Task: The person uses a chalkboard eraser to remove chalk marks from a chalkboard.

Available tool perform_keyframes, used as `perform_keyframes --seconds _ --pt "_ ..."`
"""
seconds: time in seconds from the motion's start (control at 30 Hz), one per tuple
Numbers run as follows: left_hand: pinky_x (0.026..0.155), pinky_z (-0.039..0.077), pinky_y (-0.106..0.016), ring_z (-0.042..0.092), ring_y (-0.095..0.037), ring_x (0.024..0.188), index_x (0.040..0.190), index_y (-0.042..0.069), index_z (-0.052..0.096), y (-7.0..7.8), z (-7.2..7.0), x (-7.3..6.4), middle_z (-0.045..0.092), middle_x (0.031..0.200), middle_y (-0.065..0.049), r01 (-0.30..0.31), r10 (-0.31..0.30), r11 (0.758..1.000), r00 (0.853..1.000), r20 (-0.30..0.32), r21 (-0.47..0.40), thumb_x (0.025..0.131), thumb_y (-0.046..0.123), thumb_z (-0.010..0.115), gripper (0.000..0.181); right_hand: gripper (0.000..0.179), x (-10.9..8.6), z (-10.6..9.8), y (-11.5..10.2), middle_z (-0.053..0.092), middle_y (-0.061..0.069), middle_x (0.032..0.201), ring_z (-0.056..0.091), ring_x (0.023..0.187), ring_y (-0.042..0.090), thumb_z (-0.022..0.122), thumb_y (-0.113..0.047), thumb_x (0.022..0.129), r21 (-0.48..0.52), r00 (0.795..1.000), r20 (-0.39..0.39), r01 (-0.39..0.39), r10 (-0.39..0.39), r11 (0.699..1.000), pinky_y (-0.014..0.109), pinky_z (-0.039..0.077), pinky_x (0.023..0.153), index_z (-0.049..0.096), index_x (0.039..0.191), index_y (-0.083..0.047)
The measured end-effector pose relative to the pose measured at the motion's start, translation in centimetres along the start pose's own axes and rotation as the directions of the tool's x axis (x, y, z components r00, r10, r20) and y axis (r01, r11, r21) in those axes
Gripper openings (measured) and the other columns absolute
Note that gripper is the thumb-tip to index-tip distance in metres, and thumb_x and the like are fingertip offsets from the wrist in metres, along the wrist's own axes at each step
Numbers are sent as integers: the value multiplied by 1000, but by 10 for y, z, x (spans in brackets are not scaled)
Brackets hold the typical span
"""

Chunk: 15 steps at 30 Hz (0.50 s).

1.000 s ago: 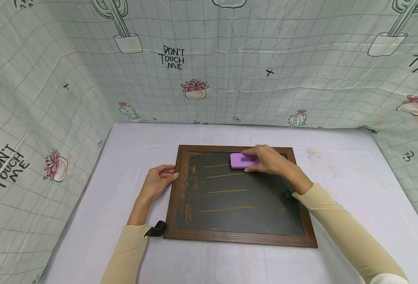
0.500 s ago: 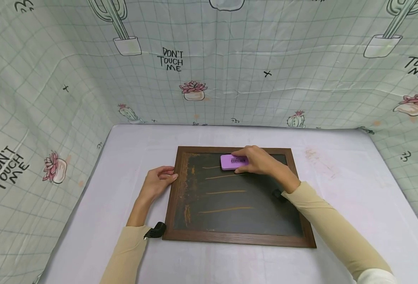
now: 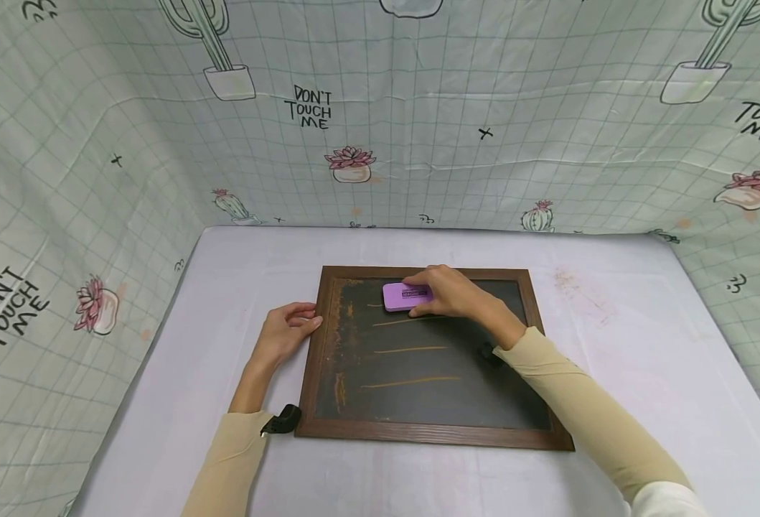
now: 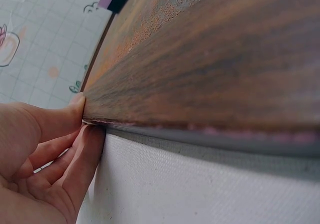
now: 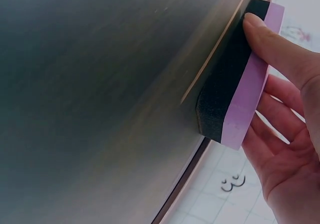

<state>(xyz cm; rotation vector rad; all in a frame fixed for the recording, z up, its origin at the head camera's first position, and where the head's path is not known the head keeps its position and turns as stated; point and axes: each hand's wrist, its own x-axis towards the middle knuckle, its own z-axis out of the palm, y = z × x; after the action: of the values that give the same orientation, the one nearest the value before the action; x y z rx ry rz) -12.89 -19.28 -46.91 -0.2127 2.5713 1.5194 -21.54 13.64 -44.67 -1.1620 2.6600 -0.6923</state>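
Observation:
A chalkboard (image 3: pixel 412 359) in a brown wooden frame lies flat, with several yellow-orange chalk lines and smudges on its left side. My right hand (image 3: pixel 452 291) grips a purple board eraser (image 3: pixel 397 296) near the board's top. In the right wrist view, thumb and fingers clasp the eraser's (image 5: pixel 245 101) long sides, its black felt against the board beside a chalk line (image 5: pixel 215 48). At the left side of the frame, my left hand (image 3: pixel 284 334) pinches the edge. The left wrist view has the thumb on the frame's edge (image 4: pixel 190 93) and fingertips just below it.
A white-covered table (image 3: pixel 250 266) bears the board, with faint orange chalk smears (image 3: pixel 580 291) to its right. Grid-patterned cloth (image 3: pixel 418 143) with cactus prints hangs behind and at both sides. A black wrist camera (image 3: pixel 283 419) sits by the board's lower left corner.
My right hand has slid the eraser leftward along the topmost chalk line, and only a short left end of that line shows now. The left hand stays at the frame.

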Motion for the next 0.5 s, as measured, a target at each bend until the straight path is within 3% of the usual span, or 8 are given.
perform_keyframes --seconds 0.2,0.5 --pt "87 50 -33 67 -34 107 133 -5 64 -1 -1 0 69 122 -22 2 -2 1000 1000 2 8 98 12 72 40 58 9 4 -9 72 17 121 66 102 27 87 -26 85 -2 1000 20 -9 9 1000 46 51 88 67 132 3" --pt "94 50 -44 66 -35 109 134 -5 63 -2 0 0 69 122 -23 -6 6 1000 1000 9 10 99 12 71 40 59 23 10 -22 71 16 125 67 106 27 86 -29 86 -30 999 40 15 -14 999 45 52 91 67 133 1"
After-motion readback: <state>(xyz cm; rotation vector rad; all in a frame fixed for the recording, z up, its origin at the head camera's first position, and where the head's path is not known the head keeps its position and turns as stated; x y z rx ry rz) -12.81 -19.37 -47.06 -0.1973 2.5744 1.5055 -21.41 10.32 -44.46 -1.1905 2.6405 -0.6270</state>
